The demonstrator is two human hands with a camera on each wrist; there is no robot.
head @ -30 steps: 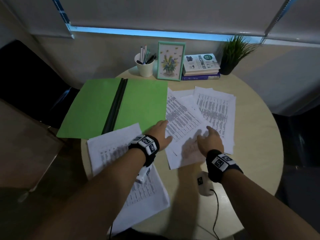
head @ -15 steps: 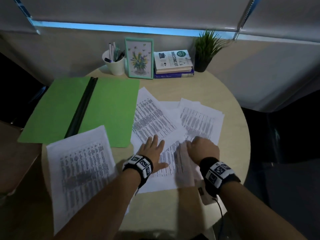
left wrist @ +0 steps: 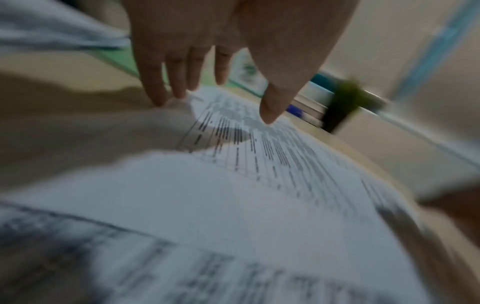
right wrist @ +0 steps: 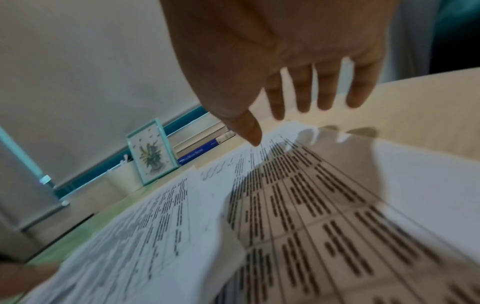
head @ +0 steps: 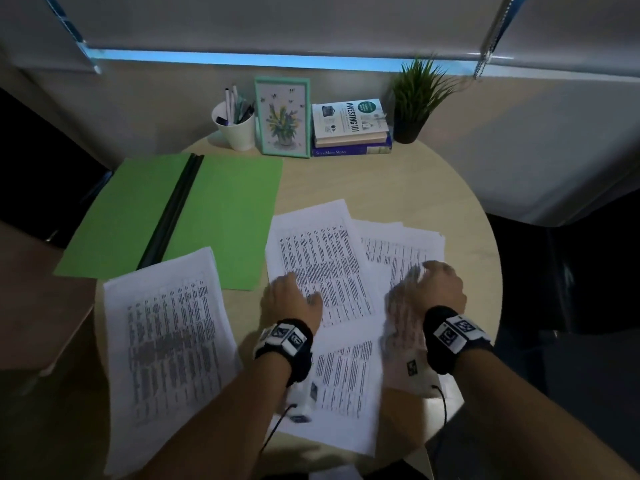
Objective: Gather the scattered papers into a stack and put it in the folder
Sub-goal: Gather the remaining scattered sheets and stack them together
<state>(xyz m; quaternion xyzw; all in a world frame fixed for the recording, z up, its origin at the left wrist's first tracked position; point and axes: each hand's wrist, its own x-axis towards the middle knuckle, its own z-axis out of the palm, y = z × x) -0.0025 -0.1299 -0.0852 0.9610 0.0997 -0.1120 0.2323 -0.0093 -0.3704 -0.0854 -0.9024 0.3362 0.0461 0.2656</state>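
the open green folder [head: 221,216] lies at the left of the round table [head: 415,188], one printed sheet [head: 166,341] overlapping its near edge. the left hand [head: 289,299] has fingers [left wrist: 155,82] straight and slightly apart, tips on the middle papers [head: 322,265]. the right hand [head: 436,289] hovers over the right-hand sheets [head: 398,247], fingers [right wrist: 327,88] spread, holding nothing.

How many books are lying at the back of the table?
2, stacked between the picture frame and the plant: the white book on top, the blue book beneath. Another may be hidden between.
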